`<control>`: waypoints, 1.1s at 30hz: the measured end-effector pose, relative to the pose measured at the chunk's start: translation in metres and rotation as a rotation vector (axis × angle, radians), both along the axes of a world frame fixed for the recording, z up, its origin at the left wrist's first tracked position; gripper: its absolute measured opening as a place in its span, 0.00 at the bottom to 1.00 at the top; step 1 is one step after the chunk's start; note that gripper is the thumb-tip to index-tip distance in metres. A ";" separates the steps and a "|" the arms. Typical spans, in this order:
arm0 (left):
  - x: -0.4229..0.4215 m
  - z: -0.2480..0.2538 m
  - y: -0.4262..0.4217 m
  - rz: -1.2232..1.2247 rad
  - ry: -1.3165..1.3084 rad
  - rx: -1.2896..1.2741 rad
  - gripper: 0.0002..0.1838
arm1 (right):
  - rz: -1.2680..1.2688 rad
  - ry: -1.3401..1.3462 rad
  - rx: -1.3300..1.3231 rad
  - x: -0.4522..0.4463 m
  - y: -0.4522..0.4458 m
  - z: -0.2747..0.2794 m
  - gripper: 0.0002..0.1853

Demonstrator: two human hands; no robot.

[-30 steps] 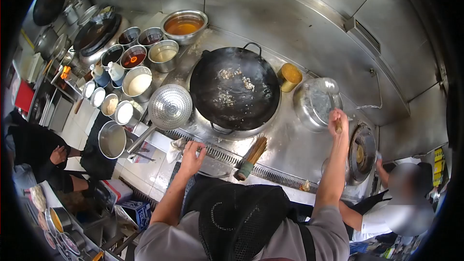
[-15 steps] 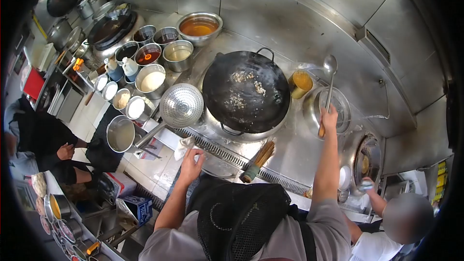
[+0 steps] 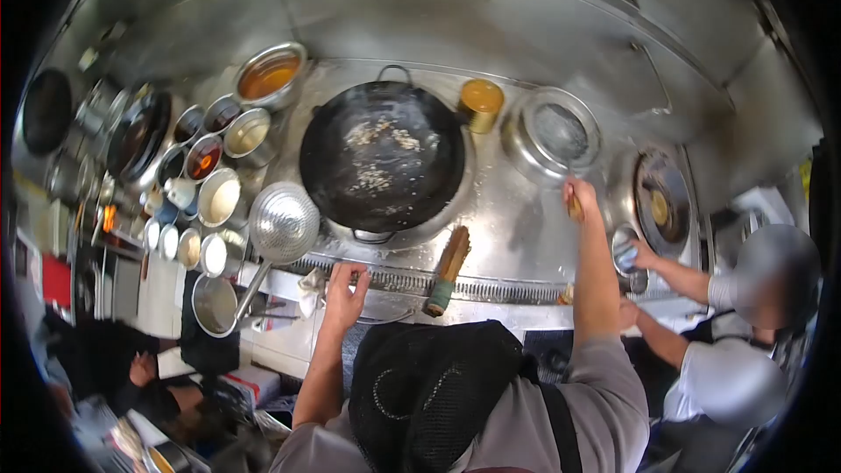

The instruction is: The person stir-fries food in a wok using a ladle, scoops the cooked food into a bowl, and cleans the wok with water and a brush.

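Note:
My right hand (image 3: 580, 200) is closed on the wooden handle of a ladle, whose bowl dips into the round metal pot (image 3: 552, 133) at the right. My left hand (image 3: 347, 287) hovers near the counter's front edge beside a white cloth (image 3: 311, 292); its fingers are bent, with nothing visible between them. A large black wok (image 3: 383, 158) sits at the centre with bits of pale food scattered inside. The bamboo brush (image 3: 448, 271) lies below the wok. To the wok's left rests a perforated strainer (image 3: 284, 222).
Several metal containers of sauces and powders, one a white one (image 3: 219, 197), crowd the left. Behind stand a bowl of orange liquid (image 3: 269, 77) and a yellow-brown tin (image 3: 481, 105). A co-worker's hand (image 3: 644, 254) is at the right; another person sits at lower left.
The ladle, raised above the pot half a second ago, is now lowered into it. The camera view has turned and shifted. The co-worker's arm reaches further over the counter.

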State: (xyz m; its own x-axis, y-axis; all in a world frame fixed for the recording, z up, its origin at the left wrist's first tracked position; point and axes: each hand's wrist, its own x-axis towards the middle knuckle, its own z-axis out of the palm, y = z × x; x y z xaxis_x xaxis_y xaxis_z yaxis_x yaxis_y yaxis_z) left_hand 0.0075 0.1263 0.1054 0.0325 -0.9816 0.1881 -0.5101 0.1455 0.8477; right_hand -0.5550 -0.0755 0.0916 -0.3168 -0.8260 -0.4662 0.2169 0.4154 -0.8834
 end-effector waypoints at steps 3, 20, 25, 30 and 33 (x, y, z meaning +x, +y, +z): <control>-0.020 0.007 -0.015 -0.091 -0.007 -0.001 0.08 | -0.183 -0.626 -0.115 0.010 0.018 0.019 0.14; -0.076 0.027 -0.044 -0.249 -0.033 -0.074 0.08 | 0.095 0.169 -0.254 0.070 0.025 0.085 0.32; -0.036 0.004 -0.029 -0.134 -0.105 -0.027 0.07 | 0.029 1.158 -0.267 0.032 0.043 0.031 0.33; -0.027 0.006 -0.043 -0.123 -0.024 0.034 0.05 | 0.002 1.230 -0.020 0.009 0.043 0.018 0.19; -0.040 0.029 -0.072 -0.206 -0.042 -0.127 0.06 | 0.063 0.270 -0.018 -0.016 0.038 0.014 0.09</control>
State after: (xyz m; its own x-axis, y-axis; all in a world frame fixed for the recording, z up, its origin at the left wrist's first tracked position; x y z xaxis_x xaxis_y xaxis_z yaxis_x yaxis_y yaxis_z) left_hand -0.0322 0.0540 0.1343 -0.1768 -0.9351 0.3070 -0.4933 0.3541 0.7945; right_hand -0.5706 -0.0379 0.1057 -0.3753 -0.8554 -0.3570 -0.0528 0.4043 -0.9131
